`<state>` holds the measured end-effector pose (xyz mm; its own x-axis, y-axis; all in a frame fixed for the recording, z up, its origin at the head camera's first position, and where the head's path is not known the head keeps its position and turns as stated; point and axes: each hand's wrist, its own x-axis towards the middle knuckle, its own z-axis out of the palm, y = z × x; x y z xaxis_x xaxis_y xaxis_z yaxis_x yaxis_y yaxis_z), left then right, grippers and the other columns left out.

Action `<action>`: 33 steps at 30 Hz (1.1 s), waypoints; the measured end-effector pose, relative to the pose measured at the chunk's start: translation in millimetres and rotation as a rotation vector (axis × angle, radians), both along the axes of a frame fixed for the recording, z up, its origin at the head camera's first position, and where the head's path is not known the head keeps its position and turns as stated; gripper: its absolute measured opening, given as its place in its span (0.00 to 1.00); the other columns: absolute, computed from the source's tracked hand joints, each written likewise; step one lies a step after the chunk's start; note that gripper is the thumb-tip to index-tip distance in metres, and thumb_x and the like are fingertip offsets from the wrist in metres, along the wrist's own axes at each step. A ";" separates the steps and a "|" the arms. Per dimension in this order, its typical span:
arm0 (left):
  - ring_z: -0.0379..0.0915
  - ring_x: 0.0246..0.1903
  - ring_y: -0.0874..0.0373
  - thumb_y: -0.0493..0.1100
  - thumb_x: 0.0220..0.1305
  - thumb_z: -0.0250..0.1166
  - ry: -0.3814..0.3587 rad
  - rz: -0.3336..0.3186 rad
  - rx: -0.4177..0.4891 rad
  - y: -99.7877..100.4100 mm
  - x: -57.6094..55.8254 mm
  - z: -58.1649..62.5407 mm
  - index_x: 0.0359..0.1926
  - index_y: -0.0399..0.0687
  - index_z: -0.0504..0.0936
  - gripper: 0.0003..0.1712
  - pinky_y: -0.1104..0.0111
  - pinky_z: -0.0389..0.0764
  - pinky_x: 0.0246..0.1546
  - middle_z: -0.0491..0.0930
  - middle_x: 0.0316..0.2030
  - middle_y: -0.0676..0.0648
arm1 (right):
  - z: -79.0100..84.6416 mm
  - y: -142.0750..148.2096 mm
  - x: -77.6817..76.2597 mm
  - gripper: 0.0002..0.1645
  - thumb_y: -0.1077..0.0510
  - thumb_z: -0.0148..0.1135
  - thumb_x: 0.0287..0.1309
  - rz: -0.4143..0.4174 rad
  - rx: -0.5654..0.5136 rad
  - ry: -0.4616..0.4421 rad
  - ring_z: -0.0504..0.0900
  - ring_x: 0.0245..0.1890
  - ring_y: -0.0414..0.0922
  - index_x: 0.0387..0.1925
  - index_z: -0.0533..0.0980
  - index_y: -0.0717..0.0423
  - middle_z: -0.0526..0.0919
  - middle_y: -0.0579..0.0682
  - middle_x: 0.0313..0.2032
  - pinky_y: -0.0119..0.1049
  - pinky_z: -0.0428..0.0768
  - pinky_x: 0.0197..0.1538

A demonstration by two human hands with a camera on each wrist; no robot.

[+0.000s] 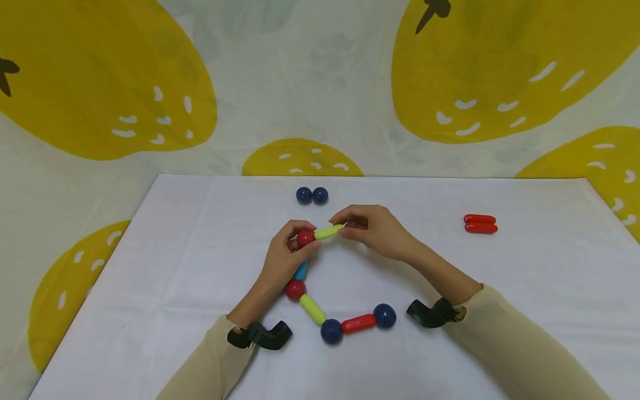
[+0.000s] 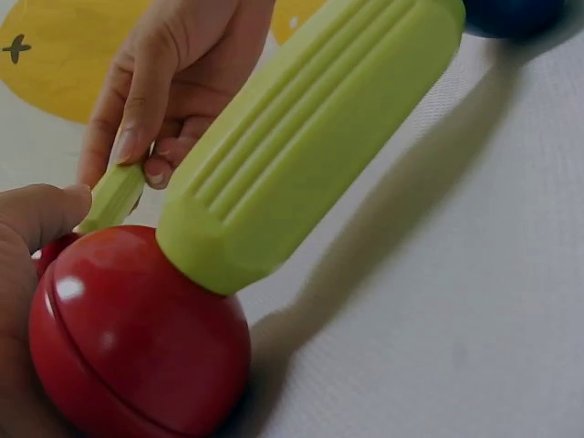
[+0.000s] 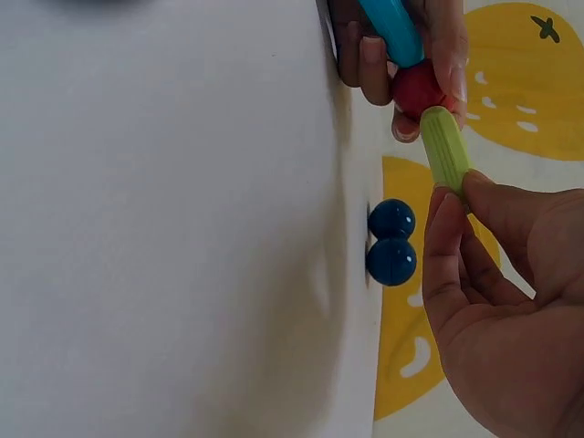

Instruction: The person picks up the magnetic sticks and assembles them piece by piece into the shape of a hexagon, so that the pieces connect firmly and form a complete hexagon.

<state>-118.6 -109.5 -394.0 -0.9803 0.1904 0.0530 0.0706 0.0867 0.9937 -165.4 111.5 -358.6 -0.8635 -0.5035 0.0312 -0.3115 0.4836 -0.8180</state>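
My left hand (image 1: pixel 285 253) grips a red ball (image 1: pixel 306 238) between thumb and fingers. Pinched at its far end by my right hand (image 1: pixel 377 230) is a yellow-green rod (image 3: pixel 445 151), whose other end meets that ball. From the ball a blue rod (image 1: pixel 301 270) runs down to a second red ball (image 2: pixel 137 333). A further yellow-green rod (image 1: pixel 313 309) joins this one to a dark blue ball (image 1: pixel 332 331). A red rod (image 1: pixel 359 323) continues the chain to another dark blue ball (image 1: pixel 385 315). Part of the blue rod is hidden behind my left hand.
Two loose dark blue balls (image 1: pixel 312 195) sit side by side near the back edge of the white table (image 1: pixel 200 222). Toward the right lie two red rods (image 1: pixel 480 224), one beside the other. Behind the table hangs a fruit-patterned cloth (image 1: pixel 300 83).
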 end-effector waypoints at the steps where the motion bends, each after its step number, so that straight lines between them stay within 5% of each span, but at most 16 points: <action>1: 0.74 0.34 0.54 0.34 0.62 0.65 0.005 0.009 -0.002 0.6 1.4 4.5 0.54 0.38 0.73 0.20 0.74 0.75 0.35 0.75 0.47 0.41 | 0.6 -2.2 -1.2 0.14 0.61 0.65 0.59 0.001 0.002 -0.001 0.80 0.38 0.41 0.48 0.81 0.51 0.83 0.40 0.42 0.36 0.78 0.44; 4: 0.73 0.38 0.57 0.33 0.61 0.65 0.050 0.026 -0.025 2.3 5.5 14.9 0.53 0.37 0.75 0.19 0.74 0.74 0.37 0.77 0.47 0.41 | 2.2 -7.3 -3.5 0.13 0.60 0.65 0.59 0.003 0.017 -0.007 0.79 0.37 0.41 0.47 0.82 0.50 0.83 0.40 0.41 0.36 0.78 0.42; 11: 0.72 0.45 0.55 0.34 0.62 0.65 0.099 0.033 -0.079 1.4 6.4 14.8 0.53 0.40 0.80 0.17 0.70 0.73 0.45 0.79 0.50 0.45 | 7.7 -7.9 -10.3 0.13 0.57 0.64 0.60 0.027 0.053 -0.008 0.79 0.36 0.42 0.48 0.81 0.49 0.83 0.41 0.41 0.38 0.78 0.40; 21: 0.73 0.39 0.57 0.32 0.62 0.63 0.097 0.020 -0.046 -0.3 6.1 13.9 0.52 0.38 0.79 0.16 0.72 0.76 0.38 0.78 0.48 0.45 | 7.8 -5.8 -45.3 0.19 0.53 0.62 0.62 -0.015 0.065 0.083 0.80 0.45 0.45 0.54 0.78 0.50 0.79 0.47 0.52 0.42 0.78 0.44; 33: 0.73 0.32 0.58 0.32 0.62 0.63 0.107 0.001 -0.033 0.3 4.6 14.4 0.52 0.38 0.79 0.16 0.72 0.76 0.34 0.78 0.45 0.44 | -7.1 -23.1 -67.1 0.26 0.60 0.63 0.61 0.111 0.147 0.126 0.77 0.43 0.50 0.61 0.72 0.54 0.69 0.52 0.64 0.40 0.76 0.46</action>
